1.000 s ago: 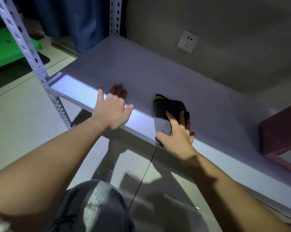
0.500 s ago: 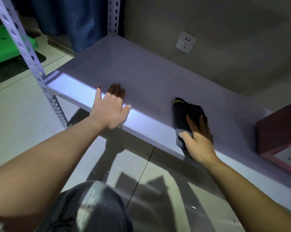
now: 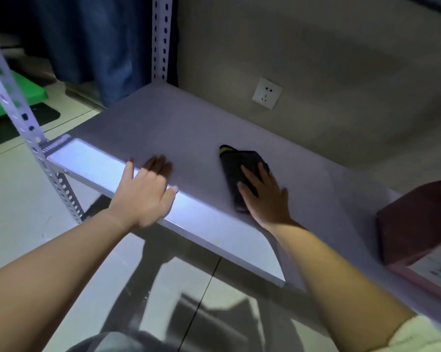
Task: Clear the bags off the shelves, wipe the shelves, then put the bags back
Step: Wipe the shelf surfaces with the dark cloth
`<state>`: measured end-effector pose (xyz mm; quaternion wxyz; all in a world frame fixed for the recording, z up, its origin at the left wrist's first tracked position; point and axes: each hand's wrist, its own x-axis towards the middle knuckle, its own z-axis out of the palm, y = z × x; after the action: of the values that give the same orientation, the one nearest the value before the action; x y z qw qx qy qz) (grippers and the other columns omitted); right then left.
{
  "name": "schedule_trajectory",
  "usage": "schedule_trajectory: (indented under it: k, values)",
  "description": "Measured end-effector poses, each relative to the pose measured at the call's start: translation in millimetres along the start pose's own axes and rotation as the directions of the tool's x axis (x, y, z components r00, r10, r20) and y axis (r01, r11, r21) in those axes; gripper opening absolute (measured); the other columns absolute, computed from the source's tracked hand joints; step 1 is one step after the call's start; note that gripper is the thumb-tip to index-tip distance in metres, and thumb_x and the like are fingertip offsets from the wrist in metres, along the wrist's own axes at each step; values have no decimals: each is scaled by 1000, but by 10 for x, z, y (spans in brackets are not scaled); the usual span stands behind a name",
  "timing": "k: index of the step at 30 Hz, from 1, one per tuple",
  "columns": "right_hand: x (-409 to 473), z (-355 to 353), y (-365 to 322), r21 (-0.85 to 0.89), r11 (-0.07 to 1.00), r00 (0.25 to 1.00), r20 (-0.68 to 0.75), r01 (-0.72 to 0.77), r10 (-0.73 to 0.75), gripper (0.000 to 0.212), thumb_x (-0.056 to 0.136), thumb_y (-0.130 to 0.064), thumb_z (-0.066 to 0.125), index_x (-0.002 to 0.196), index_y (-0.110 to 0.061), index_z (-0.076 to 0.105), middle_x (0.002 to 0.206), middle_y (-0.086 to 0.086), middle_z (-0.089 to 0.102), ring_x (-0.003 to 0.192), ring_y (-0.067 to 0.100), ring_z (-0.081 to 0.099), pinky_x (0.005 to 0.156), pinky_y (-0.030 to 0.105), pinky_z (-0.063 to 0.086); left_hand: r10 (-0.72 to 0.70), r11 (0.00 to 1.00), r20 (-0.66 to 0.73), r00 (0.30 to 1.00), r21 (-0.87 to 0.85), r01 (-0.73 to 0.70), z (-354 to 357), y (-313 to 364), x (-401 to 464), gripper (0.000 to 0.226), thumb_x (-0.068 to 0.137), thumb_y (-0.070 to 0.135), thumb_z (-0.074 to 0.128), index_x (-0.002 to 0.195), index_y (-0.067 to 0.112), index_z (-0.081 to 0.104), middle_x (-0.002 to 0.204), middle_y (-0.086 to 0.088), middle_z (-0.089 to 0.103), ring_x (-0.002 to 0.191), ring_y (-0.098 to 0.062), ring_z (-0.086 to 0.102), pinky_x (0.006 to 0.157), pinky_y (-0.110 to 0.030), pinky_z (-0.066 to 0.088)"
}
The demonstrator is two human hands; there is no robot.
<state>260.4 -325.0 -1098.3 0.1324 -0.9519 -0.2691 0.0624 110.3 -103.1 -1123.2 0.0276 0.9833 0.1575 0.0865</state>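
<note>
- Flat pale-grey metal shelf board (image 3: 189, 128) under both sets of fingers, running from the perforated white steel upright (image 3: 18, 115) at the near left corner toward the far wall.
- Second perforated white upright (image 3: 159, 39) at the back left corner, well beyond the left fingertips.
- Left arm stretched forward from the lower left, wrist straight, left hand (image 3: 144, 196) laid palm-down across the shelf's lit front lip.
- Left fingers (image 3: 157, 165) straight and slightly spread, flat on the board, grasping nothing; thumb out to the right along the edge.
- Right arm reaching in from the lower right, pale sleeve edge just visible near the elbow, right hand (image 3: 265, 199) palm-down on the shelf.
- Right fingers (image 3: 250, 175) extended, pressing flat on the dark folded cleaning cloth with a yellow corner (image 3: 236, 161); no curl around it.
- Cloth lying on the shelf under and beyond the right fingertips, well to the right of the left fingers.
- Dark red box-shaped bag (image 3: 417, 219) on the same shelf, well right of the right fingers; contents not visible.
- White wall socket (image 3: 267, 93) on the wall, far beyond the right fingertips.
- Green plastic item (image 3: 16, 95) on the floor, left of the near upright.
</note>
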Motion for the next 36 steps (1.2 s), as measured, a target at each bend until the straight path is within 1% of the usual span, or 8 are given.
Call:
schedule_trajectory:
  k: [5,10,16,20,23,29,33,36]
  values:
    - [-55,-275,707,47,957,957,-24,-287,288,56,94,-60,31,147,-48,16,161,-6,0,147,20,5,111,60,8,-13,1000,24,1000,-18,13,-37,11,-3,74,89,52,5,147,15,33,155,-2,30,145,-17,22,117,-53,4]
    - [105,-239,550,24,944,944,7,-330,330,60,92,-63,33,147,-49,12,160,-5,-6,147,23,-2,111,62,6,-36,998,34,999,-41,38,-45,20,-5,76,88,53,3,147,17,35,154,-2,32,144,-17,25,117,-53,7]
    - [688,86,-474,20,999,997,60,44,-45,59,90,-62,38,143,-54,14,160,-8,-4,147,22,-1,113,60,3,-54,997,-35,998,-49,52,-67,38,-31,71,90,54,13,136,14,50,143,-3,49,136,-18,38,117,-53,13]
    - [469,312,-873,-112,921,927,95,373,-363,74,76,-73,19,145,-49,12,160,-4,2,146,23,5,113,61,10,-135,990,-99,986,-64,129,-80,72,-88,62,90,47,28,133,7,46,139,-9,48,135,-24,36,115,-54,13]
    - [189,262,-578,-64,876,875,128,477,-467,68,78,-68,20,143,-53,11,160,-11,0,147,14,2,117,51,11,-209,978,-105,972,-25,208,-79,-91,-156,65,91,50,21,133,6,44,144,-9,42,139,-25,30,116,-56,9]
    - [744,100,-414,23,951,945,103,309,-310,69,74,-73,24,141,-57,13,160,-13,-1,146,12,6,115,55,6,-263,964,53,963,49,260,-136,-577,-163,100,80,74,-4,148,6,25,157,-8,21,147,-23,2,117,-51,-5]
    - [1488,144,-749,-11,1000,999,46,28,-28,63,89,-59,34,147,-47,11,160,-7,-3,147,23,4,113,60,3,-245,969,57,968,61,241,-117,-570,-147,102,77,74,-6,147,8,28,155,-7,25,147,-25,8,118,-50,2]
    - [1704,249,-1257,37,998,996,81,41,-44,61,91,-56,35,147,-47,13,161,-5,-5,147,25,0,113,60,1,-237,971,-42,971,26,238,-36,-600,-147,95,83,73,7,139,5,43,147,-10,40,143,-29,23,117,-50,8]
